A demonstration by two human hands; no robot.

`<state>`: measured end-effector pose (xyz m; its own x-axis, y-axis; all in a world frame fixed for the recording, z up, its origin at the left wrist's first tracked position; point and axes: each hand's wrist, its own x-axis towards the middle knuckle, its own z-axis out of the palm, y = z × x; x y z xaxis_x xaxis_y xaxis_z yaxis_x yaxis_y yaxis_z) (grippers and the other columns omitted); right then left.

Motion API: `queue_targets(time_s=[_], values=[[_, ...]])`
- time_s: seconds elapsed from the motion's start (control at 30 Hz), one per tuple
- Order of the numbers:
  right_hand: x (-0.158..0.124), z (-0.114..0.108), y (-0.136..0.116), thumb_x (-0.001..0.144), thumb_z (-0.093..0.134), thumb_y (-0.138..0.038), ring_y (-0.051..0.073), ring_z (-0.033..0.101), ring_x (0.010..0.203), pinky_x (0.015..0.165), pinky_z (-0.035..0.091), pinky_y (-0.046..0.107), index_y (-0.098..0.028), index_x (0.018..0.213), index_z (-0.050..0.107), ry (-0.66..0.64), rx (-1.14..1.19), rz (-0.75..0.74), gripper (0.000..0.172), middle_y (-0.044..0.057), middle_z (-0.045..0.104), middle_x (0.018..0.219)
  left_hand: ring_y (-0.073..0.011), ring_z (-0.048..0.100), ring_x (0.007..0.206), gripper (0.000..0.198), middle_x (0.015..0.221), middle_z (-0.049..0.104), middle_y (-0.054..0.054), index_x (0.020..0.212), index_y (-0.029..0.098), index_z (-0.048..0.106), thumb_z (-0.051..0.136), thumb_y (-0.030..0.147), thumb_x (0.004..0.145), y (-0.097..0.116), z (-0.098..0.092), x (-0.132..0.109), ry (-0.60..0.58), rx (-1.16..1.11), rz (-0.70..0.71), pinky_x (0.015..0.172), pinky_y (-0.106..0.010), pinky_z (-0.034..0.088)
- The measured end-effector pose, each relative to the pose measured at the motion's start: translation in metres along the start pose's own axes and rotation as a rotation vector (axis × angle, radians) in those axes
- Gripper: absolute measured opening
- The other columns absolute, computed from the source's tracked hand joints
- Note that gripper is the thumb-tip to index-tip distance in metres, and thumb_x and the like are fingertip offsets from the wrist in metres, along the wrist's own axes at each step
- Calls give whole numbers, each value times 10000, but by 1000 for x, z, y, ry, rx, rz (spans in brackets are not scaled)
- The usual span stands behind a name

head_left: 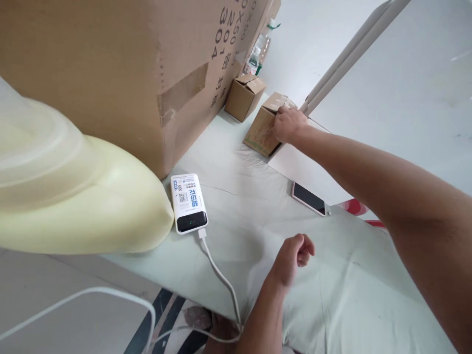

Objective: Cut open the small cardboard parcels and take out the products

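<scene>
My right hand reaches far across the cloth-covered surface, its fingers closed on the upper edge of a small cardboard box. That box looks tilted, and part of it is hidden behind the hand. Nearer to me, my left hand hovers over or rests on the pale green cloth, fingers curled in with nothing visible in them. Above and right of it lies a smartphone with a dark screen. A second small cardboard box stands just left of the held one.
A large cardboard carton fills the upper left. Before it are a pale yellow rounded object and a white power bank with a white cable. Plastic bottles stand at the back. A white panel lies under my right arm.
</scene>
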<state>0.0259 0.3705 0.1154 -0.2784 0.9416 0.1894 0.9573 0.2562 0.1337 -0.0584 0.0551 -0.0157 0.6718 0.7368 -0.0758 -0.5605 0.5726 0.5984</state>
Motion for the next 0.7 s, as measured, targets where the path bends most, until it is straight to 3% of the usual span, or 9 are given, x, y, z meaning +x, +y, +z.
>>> queue_targets(time_s=[0.13,0.2,0.27,0.37,0.43,0.57,0.7], values=[[-70,-29,-39,1003,494,-177,434,612,1280,1176,449,639,-26,1141,665,-129,-196,-147,266,271,647,1277,-98,181,556,570,575,239,78,667,216,489,470,769,799,0,5,-1,61,36,49,595,-315,160],[-117,-41,-49,988,482,-197,426,597,1302,1167,473,609,-72,1240,662,-97,-187,-255,334,251,642,1334,-104,200,540,535,564,249,69,643,222,484,447,726,818,-1,6,-2,187,80,151,572,-311,191],[-167,-48,-46,1009,463,-264,418,576,1354,1196,463,610,-102,1405,601,-24,-136,-312,449,232,586,1482,-116,237,548,483,562,286,50,612,228,457,455,652,844,-3,6,-4,392,136,302,571,-314,226],[-233,-48,-25,1041,449,-335,392,539,1448,1243,450,596,-107,1578,455,70,-73,-277,583,217,486,1627,-142,284,600,412,588,314,30,603,234,377,454,523,886,-4,1,-11,763,189,538,607,-322,238],[-271,-42,-5,1052,450,-349,376,546,1464,1241,470,593,-121,1620,408,107,-47,-228,614,213,508,1619,-156,295,612,372,594,295,29,617,237,352,414,464,905,-4,-4,-16,947,213,661,619,-328,234],[-340,-32,32,1046,499,-373,361,597,1440,1212,523,592,-204,1684,334,139,-11,-197,681,182,554,1597,-153,310,596,314,590,295,36,629,236,372,401,384,904,-4,-5,-21,1018,266,772,611,-323,232],[-412,-32,63,1024,551,-302,329,681,1351,1153,588,563,-291,1737,207,265,27,-276,792,148,614,1553,-145,298,558,318,582,291,44,636,241,361,355,368,928,-13,12,-17,1004,318,803,580,-310,238]])
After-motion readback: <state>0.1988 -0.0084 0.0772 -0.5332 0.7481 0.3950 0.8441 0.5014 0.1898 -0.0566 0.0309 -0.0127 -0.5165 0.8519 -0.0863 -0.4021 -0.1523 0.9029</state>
